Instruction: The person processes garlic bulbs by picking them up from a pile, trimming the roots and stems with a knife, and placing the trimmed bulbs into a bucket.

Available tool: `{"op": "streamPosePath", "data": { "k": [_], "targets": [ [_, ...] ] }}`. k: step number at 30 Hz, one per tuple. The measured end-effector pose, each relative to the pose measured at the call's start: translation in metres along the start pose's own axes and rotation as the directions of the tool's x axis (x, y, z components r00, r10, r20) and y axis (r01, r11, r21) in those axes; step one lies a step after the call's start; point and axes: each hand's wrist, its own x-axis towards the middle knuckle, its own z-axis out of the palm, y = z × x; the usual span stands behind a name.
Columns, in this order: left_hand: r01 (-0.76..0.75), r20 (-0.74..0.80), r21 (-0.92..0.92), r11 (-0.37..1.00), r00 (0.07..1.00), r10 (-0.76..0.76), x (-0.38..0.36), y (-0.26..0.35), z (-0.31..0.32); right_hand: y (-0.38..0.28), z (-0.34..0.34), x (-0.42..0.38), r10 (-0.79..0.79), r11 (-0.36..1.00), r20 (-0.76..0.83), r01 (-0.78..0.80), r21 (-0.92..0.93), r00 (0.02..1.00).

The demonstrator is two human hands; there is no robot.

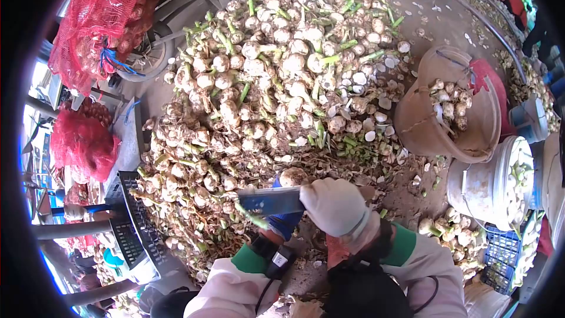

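Observation:
My right hand (334, 205), in a pale glove, is closed around the handle of a wide-bladed knife (271, 201). The blade points left, above my left hand (285, 224), which is in a blue glove. Most of the left hand is hidden behind the blade. A round garlic bulb (293, 177) shows just beyond the blade, at the left hand's fingertips. A green stem (252, 217) sticks out to the left under the blade. Past both hands spreads a large heap of garlic bulbs (253, 68) with stems and roots.
A tan basket (412, 119) with bulbs stands at the right, beside a white bucket (484, 185) and a blue crate (500, 259). On the left are red mesh sacks (82, 147), a wheel (154, 59) and a black crate (132, 227). Peels litter the ground.

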Motion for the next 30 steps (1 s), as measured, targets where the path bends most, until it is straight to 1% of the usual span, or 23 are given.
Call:
{"op": "streamPosePath", "data": {
  "k": [3,5,6,7,8,9,10,11,13,14,16,17,19,20,21,22,24,25,26,27,28,29,30],
  "targets": [
    [-0.312,0.188,0.457,0.833,0.949,0.252,0.001,0.014,-0.004,0.001,0.003,0.004,-0.107,0.98,0.041,0.112,-0.167,0.993],
    [-0.495,0.364,0.665,0.559,0.869,0.336,-0.004,0.03,-0.004,0.016,-0.004,0.006,-0.093,0.986,0.274,0.128,-0.111,0.957],
    [-0.572,0.46,0.722,0.389,0.817,0.348,-0.008,0.037,0.001,0.039,-0.003,0.007,0.027,0.993,0.259,0.004,-0.119,0.966],
    [-0.572,0.459,0.72,0.392,0.817,0.349,-0.02,0.055,0.024,0.066,0.005,0.0,0.348,0.923,0.121,-0.317,-0.217,0.93],
    [-0.42,0.344,0.765,0.489,0.907,0.241,-0.036,0.085,0.059,0.094,-0.005,-0.006,0.677,0.732,0.147,-0.681,-0.027,0.721],
    [-0.252,0.223,0.787,0.564,0.967,0.12,-0.043,0.102,0.077,0.096,-0.008,-0.017,0.8,0.586,0.08,-0.803,0.107,0.594],
    [-0.286,0.272,0.611,0.738,0.952,0.144,-0.032,0.088,0.061,0.089,-0.001,-0.025,0.753,0.652,0.009,-0.748,0.129,0.658],
    [-0.284,0.275,0.609,0.74,0.951,0.138,-0.04,0.083,0.065,0.07,0.001,-0.031,0.711,0.701,-0.066,-0.698,0.145,0.7],
    [-0.171,0.264,0.256,0.951,0.959,0.102,-0.054,0.076,0.085,0.076,0.068,-0.071,0.7,0.32,0.453,-0.809,0.492,0.552],
    [-0.105,0.253,0.056,0.993,0.963,0.087,-0.058,0.075,0.091,0.067,0.071,-0.066,0.698,0.327,0.45,-0.807,0.492,0.557],
    [-0.195,0.26,0.038,0.98,0.949,0.179,-0.058,0.079,0.094,0.043,0.067,-0.052,0.597,-0.259,0.625,-0.616,0.744,0.503],
    [-0.272,0.265,0.026,0.962,0.93,0.256,-0.061,0.083,0.095,0.041,0.051,-0.045,0.599,-0.263,0.624,-0.614,0.745,0.501],
    [-0.378,0.344,0.241,0.894,0.895,0.286,-0.058,0.104,0.086,0.045,0.009,-0.014,0.667,0.121,0.413,-0.637,0.761,0.62],
    [-0.237,0.223,0.151,0.96,0.954,0.201,-0.061,0.11,0.091,0.041,-0.004,-0.006,0.664,0.127,0.409,-0.633,0.764,0.627],
    [-0.096,0.109,0.041,0.995,0.99,0.091,-0.066,0.116,0.097,0.034,-0.016,0.001,0.627,0.614,0.006,-0.5,0.61,0.779],
    [-0.104,0.117,0.038,0.994,0.988,0.099,-0.069,0.117,0.103,0.024,-0.032,0.008,0.365,0.926,-0.334,-0.302,0.225,0.869],
    [-0.405,0.177,0.135,0.904,0.908,0.38,-0.073,0.115,0.112,0.004,-0.043,-0.006,0.435,0.889,-0.147,-0.398,0.226,0.889],
    [-0.401,0.179,0.128,0.907,0.909,0.377,-0.072,0.11,0.11,0.018,-0.022,-0.028,0.443,0.876,-0.049,-0.421,0.234,0.895],
    [-0.312,0.14,-0.036,0.949,0.939,0.314,-0.067,0.103,0.103,0.038,0.0,-0.056,0.451,0.873,-0.046,-0.43,0.23,0.891],
    [-0.213,0.106,-0.198,0.957,0.966,0.237,-0.065,0.097,0.097,0.059,0.021,-0.09,0.638,0.74,0.128,-0.65,0.173,0.76],
    [-0.216,0.133,0.069,0.974,0.97,0.206,-0.068,0.097,0.102,0.069,0.031,-0.117,0.782,0.561,0.284,-0.825,0.07,0.555],
    [-0.196,0.132,0.061,0.979,0.974,0.186,-0.065,0.082,0.102,0.062,0.014,-0.128,0.811,0.469,0.205,-0.818,0.332,0.548],
    [-0.125,0.361,0.35,0.928,0.933,-0.01,-0.063,0.062,0.101,0.051,-0.013,-0.127,0.835,0.459,0.138,-0.813,0.357,0.532]
  ]
}}
